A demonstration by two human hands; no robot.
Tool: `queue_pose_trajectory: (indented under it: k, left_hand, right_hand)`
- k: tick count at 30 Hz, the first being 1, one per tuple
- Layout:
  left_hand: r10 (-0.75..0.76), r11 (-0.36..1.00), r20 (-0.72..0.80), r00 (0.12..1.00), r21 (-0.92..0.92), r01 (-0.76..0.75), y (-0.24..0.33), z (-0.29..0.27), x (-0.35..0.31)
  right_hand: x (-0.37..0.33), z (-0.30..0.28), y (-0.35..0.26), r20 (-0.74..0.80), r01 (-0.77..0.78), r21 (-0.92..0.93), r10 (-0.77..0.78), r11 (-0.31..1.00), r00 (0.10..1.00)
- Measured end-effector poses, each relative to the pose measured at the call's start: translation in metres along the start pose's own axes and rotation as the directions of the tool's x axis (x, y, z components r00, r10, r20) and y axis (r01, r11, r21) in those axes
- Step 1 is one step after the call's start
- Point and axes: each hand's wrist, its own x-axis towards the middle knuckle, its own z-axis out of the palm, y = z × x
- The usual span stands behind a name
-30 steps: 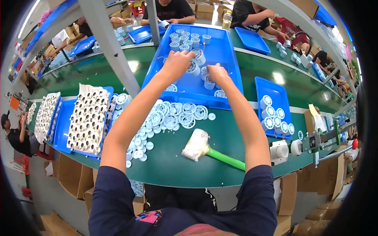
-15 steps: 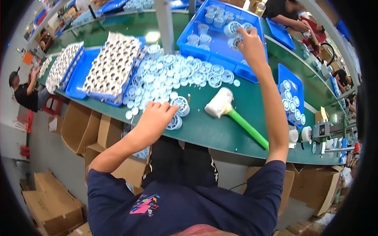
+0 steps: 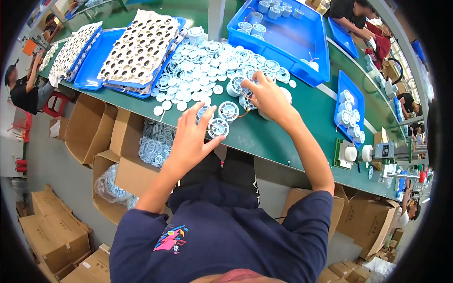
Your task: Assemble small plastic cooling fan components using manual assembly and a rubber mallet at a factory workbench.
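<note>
Two light blue round plastic housings [image 3: 246, 99] with spoked tops are in the grip of my right hand [image 3: 270, 100], just above the front of the green bench. My left hand [image 3: 188, 137] is open, its thumb and fingers spread around a small group of similar housings [image 3: 218, 127] standing near the bench edge. Thin orange-red wires come out of some of them. Part of a white mallet head [image 3: 286, 95] shows behind my right hand; its handle is hidden by my arm.
Loose pale blue discs and rings [image 3: 200, 66] are heaped behind my hands. A blue bin [image 3: 283, 45] with more housings stands at the back, a blue tray [image 3: 349, 87] to the right. Stacked perforated trays [image 3: 137, 45] lie left. A bench press [image 3: 384, 151] stands far right; cartons [image 3: 89, 125] sit below.
My right hand has come from the blue bin toward me, bringing housings beside the group at the bench edge. My left hand has spread its fingers. The whole view has shifted slightly.
</note>
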Motion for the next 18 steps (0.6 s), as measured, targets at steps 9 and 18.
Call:
queue_pose_trajectory:
  k: [9, 18]
  left_hand:
    - [-0.087, 0.989, -0.172, 0.981, -0.129, 0.066, -0.016, 0.042, -0.026]
    - [-0.139, 0.948, -0.172, 0.975, -0.309, 0.081, -0.026, 0.057, -0.031]
  right_hand:
    - [0.014, -0.025, 0.000, 0.279, 0.007, -0.081, 0.016, 0.997, 0.960]
    - [-0.015, -0.036, 0.021, 0.259, -0.015, -0.038, 0.025, 0.999, 0.966]
